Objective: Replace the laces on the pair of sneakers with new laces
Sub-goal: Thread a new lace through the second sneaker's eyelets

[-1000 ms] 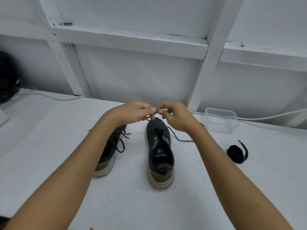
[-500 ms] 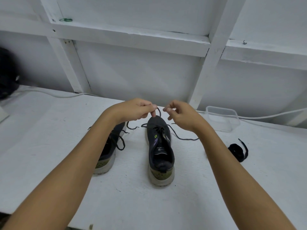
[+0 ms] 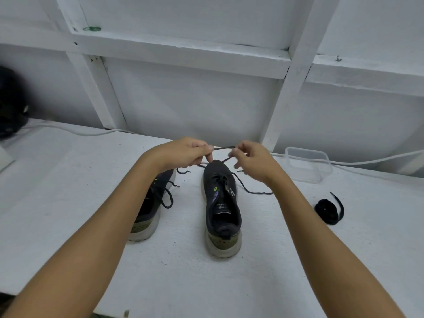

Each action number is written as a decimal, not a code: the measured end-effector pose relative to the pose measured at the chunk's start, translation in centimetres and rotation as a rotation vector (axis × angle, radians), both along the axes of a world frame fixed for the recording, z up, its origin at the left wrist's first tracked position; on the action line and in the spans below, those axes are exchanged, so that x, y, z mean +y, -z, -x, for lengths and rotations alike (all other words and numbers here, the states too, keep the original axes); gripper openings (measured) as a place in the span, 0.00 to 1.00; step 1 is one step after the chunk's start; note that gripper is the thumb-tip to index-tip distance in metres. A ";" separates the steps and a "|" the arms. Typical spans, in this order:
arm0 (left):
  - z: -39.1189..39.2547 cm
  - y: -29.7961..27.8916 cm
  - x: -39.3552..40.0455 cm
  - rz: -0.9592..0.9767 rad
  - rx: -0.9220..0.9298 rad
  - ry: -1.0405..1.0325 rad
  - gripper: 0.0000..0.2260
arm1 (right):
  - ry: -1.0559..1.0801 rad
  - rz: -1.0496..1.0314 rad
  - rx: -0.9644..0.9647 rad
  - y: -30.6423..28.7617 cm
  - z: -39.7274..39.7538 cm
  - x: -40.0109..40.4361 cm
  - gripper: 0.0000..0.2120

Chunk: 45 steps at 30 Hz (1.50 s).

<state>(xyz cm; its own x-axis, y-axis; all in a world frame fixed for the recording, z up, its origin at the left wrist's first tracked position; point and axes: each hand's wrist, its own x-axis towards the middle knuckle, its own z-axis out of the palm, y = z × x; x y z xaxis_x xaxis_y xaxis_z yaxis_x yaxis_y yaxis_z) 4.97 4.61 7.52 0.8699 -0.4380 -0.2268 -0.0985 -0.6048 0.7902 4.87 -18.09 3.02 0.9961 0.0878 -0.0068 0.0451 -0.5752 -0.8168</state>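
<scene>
A white bench [image 3: 68,203] runs back to a white panelled wall [image 3: 195,106] braced with white battens; its near edge shows at the lower left, and a broad bare stretch lies between that edge and the shoe heels. Two dark sneakers stand toe-to-wall near the middle: the left sneaker [image 3: 151,210], partly hidden under the forearm, with its lace looped loosely beside it, and the right sneaker [image 3: 221,212], standing apart from it. Above the right sneaker's toe, the left hand [image 3: 183,154] pinches one end of a dark lace [image 3: 223,148] with curled fingers, and the right hand [image 3: 252,161] pinches it a short way along, so a short span stretches between them; more lace trails on the bench to the right of the shoe. Toward the right edge lies a coiled black lace [image 3: 328,211]. Against the back edge sits a clear plastic container [image 3: 307,164]; its contents cannot be made out. A white cable [image 3: 75,131] runs along the back edge, and a dark blurred object [image 3: 9,106] sits at the far left.
</scene>
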 end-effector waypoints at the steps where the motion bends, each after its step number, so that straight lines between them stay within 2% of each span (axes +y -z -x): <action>1: 0.0 0.1 0.3 0.006 0.008 -0.012 0.17 | 0.090 0.055 -0.023 0.4 -0.5 -0.7 0.09; 4: 0.1 0.2 1.1 -0.013 0.007 -0.004 0.16 | 0.252 0.255 0.004 1.4 -1.0 -2.3 0.10; 6: 0.2 0.4 1.0 -0.034 -0.003 -0.002 0.15 | 0.263 0.308 -0.028 1.7 -0.8 -2.4 0.12; 9: 0.2 0.7 0.2 -0.039 -0.015 0.003 0.15 | 0.047 0.261 -0.138 1.0 0.0 -0.9 0.30; 10: 0.2 0.7 -0.2 -0.033 -0.018 0.007 0.15 | -0.024 0.232 -0.149 0.5 0.2 -0.2 0.30; 11: 0.1 0.7 -0.5 -0.026 -0.022 0.010 0.15 | -0.070 0.211 -0.157 0.2 0.3 0.3 0.26; 13: 0.1 0.6 -0.9 -0.014 -0.030 0.009 0.15 | -0.096 0.222 -0.163 -0.5 0.2 0.8 0.12; 14: 0.1 0.6 -0.8 -0.012 -0.032 0.012 0.15 | -0.086 0.224 -0.174 -0.7 0.1 0.9 0.08; 16: 0.2 0.9 -0.4 -0.012 -0.028 0.016 0.14 | -0.026 0.232 -0.183 -0.6 -0.5 0.6 0.09; 21: 0.7 3.4 0.8 0.008 0.039 -0.017 0.11 | 0.274 0.230 -0.158 -0.2 -2.2 -1.2 0.12; 27: 1.3 6.4 0.5 0.072 0.154 -0.068 0.10 | 0.381 0.285 -0.122 0.4 -2.0 -0.5 0.13; 30: 1.5 7.5 0.1 0.177 0.126 -0.254 0.08 | 0.343 0.374 -0.088 1.2 -0.7 0.0 0.28; 31: 1.6 8.0 -0.1 0.239 0.113 -0.318 0.06 | 0.332 0.364 -0.084 1.6 -0.2 0.2 0.29; 32: 1.9 8.3 -0.2 0.280 0.086 -0.369 0.06 | 0.317 0.332 -0.088 2.0 0.3 0.4 0.25; 35: 2.9 9.7 -0.8 0.306 -0.012 -0.471 0.06 | 0.188 0.239 -0.039 2.8 1.6 0.9 0.04; 36: 3.1 10.1 -1.1 0.352 -0.007 -0.501 0.06 | 0.128 0.220 -0.008 2.8 1.9 1.0 0.03; 40: 4.1 11.0 -2.3 0.537 0.062 -0.598 0.06 | -0.091 0.256 0.162 2.6 2.6 1.3 0.09; 42: 4.4 11.2 -2.7 0.599 0.100 -0.588 0.07 | -0.103 0.250 0.212 2.7 2.6 1.5 0.11; 45: 4.5 11.8 -2.9 0.568 0.087 -0.584 0.09 | -0.101 0.230 0.264 3.0 2.5 2.0 0.12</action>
